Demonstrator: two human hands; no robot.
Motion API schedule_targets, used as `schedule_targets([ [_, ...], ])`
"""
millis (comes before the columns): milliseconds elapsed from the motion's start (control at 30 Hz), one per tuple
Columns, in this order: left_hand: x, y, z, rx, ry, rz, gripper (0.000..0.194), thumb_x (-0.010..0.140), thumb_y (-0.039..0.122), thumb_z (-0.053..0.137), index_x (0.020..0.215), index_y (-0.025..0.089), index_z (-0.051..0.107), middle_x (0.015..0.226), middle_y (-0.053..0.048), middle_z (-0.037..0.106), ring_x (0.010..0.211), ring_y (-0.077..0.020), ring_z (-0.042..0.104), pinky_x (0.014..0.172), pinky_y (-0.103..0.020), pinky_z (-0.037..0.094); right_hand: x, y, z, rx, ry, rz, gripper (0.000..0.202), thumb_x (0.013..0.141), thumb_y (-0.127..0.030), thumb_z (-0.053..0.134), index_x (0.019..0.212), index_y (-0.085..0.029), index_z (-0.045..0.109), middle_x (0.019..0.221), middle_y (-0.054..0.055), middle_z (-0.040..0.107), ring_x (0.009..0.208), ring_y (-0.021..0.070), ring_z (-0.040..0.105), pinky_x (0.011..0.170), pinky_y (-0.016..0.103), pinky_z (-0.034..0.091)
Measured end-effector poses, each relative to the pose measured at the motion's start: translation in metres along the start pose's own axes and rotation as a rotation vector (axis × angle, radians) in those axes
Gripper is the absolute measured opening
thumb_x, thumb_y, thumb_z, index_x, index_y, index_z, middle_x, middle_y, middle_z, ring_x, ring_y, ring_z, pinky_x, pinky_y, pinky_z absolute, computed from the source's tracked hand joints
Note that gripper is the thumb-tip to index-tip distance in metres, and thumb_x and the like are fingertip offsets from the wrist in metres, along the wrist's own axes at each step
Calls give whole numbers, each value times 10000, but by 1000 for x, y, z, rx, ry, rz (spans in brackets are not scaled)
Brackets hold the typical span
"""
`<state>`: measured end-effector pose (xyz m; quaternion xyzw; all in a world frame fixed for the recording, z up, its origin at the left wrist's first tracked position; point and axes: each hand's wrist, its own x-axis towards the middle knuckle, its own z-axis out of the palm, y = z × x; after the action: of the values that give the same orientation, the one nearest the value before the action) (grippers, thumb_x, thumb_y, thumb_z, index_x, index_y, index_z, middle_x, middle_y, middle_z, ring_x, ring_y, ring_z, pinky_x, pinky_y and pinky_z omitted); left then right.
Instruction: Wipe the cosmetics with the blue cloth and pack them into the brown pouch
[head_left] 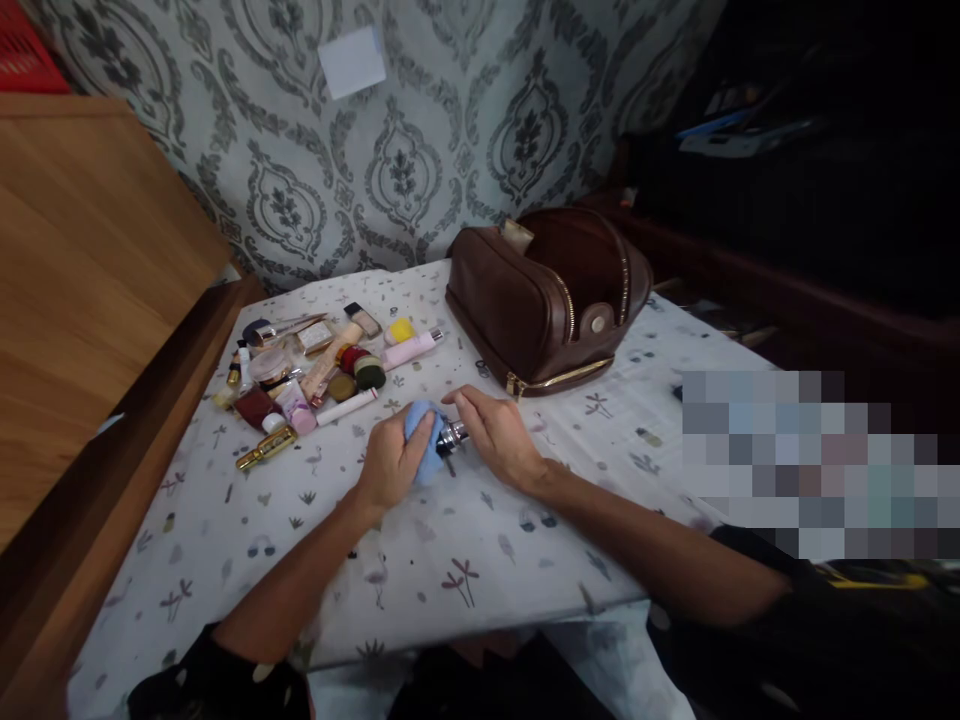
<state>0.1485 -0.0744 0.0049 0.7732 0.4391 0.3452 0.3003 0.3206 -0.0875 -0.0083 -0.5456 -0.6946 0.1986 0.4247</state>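
Observation:
My left hand (391, 455) is closed round a light blue cloth (427, 465), pressing it against a small shiny silver and dark cosmetic container (451, 436). Whether this is a bottle or a tube I cannot make out. At its silver end, my right hand (499, 440) is closed with the thumb on top; its other fingertips are partly hidden. Left of my hands lies a pile of cosmetics: a gold tube (267, 448), a white stick (347, 407), a pink tube (411, 348), a dark green-lidded jar (370, 373) and several other pieces.
A brown toiletry bag (517, 310) stands unzipped at the back right, a tube (517, 236) poking out. The printed tablecloth (315, 560) covers the table. A wooden panel (90, 250) borders the left side, and patterned wallpaper (405, 150) rises behind.

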Motion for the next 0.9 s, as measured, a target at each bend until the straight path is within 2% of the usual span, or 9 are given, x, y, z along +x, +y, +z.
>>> schedule_targets([
  [233,0,2,-2,-165,-41,-103,406,958,469,421,656,198,419,599,47,416,586,-114,405,574,-244,337,-6,0,0,29,-1,-66,389,984,-397,326,1081,-193,643,640,7,596,536,147,524,611,257,405],
  [433,-2,-1,-1,-120,29,-93,402,966,460,407,659,200,406,594,44,415,586,-118,412,582,-251,336,-3,-3,-3,146,-5,-39,364,950,-472,410,986,-184,628,754,35,642,666,159,590,661,263,448],
  [533,-2,-1,-3,-22,86,-33,358,978,421,381,696,204,424,619,36,443,604,-129,438,613,-263,341,1,-5,-3,316,-106,51,381,882,-551,529,919,-179,599,728,17,638,636,150,598,600,252,460],
  [633,-2,1,-7,68,104,8,319,974,400,382,724,209,439,644,24,473,627,-144,456,633,-276,344,5,-4,0,496,-254,198,454,752,-593,683,902,-176,584,616,-26,602,520,130,575,507,234,440],
  [700,-2,0,-9,81,104,17,317,970,398,382,719,213,440,650,16,481,630,-152,460,639,-282,348,6,-2,2,569,-302,265,493,677,-593,745,879,-173,586,595,-32,594,511,130,577,481,225,428],
  [767,-1,-2,-11,54,113,17,324,966,405,388,707,216,440,651,9,490,628,-159,465,642,-286,353,6,0,3,595,-318,266,497,644,-577,775,865,-171,594,638,-20,613,541,129,585,509,233,446],
  [900,0,-10,-14,-26,158,-3,342,954,430,425,685,220,449,623,14,489,595,-159,460,624,-284,343,4,1,4,577,-325,170,439,648,-520,795,852,-174,618,767,7,665,656,143,615,652,279,500],
])
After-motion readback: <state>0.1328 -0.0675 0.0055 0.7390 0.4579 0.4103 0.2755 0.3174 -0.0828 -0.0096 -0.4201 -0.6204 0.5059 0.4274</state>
